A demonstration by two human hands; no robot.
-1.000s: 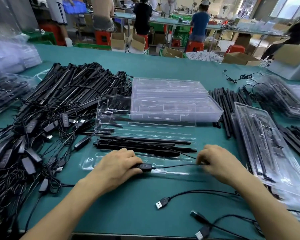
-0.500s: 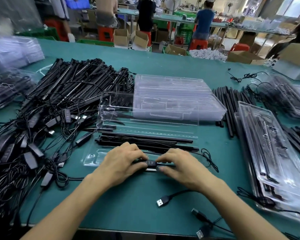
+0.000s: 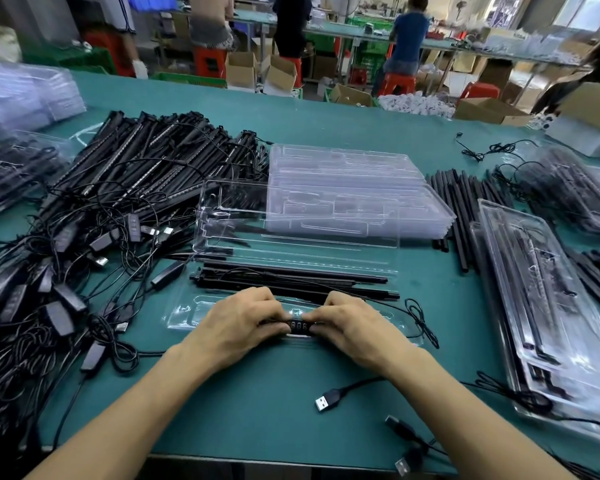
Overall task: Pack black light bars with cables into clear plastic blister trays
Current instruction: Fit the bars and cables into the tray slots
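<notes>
1. Left hand (image 3: 239, 323) and right hand (image 3: 357, 327) are close together. Each pinches one end of the inline controller (image 3: 298, 325), and neither is nearer.
2. Controller's long axis runs left-right over the near pocket of the open blister tray (image 3: 182, 315). It is parallel to the light bars (image 3: 291, 282) seated just beyond the fingers.
3. Judgement: the seating push goes straight down. USB plug (image 3: 326, 403) lies loose, nearer the right forearm.

**One head-worn camera, looking forward and down**

A single wide-angle camera sits on the person's head and tilts down over the green surface (image 3: 257, 403). It is close. Both forearms enter from the lower edge, and the left grip (image 3: 238, 322) and right grip (image 3: 357, 323) meet on an inline controller (image 3: 298, 324) just below mid-frame. The top of the frame reaches the workroom beyond the far edge.
</notes>
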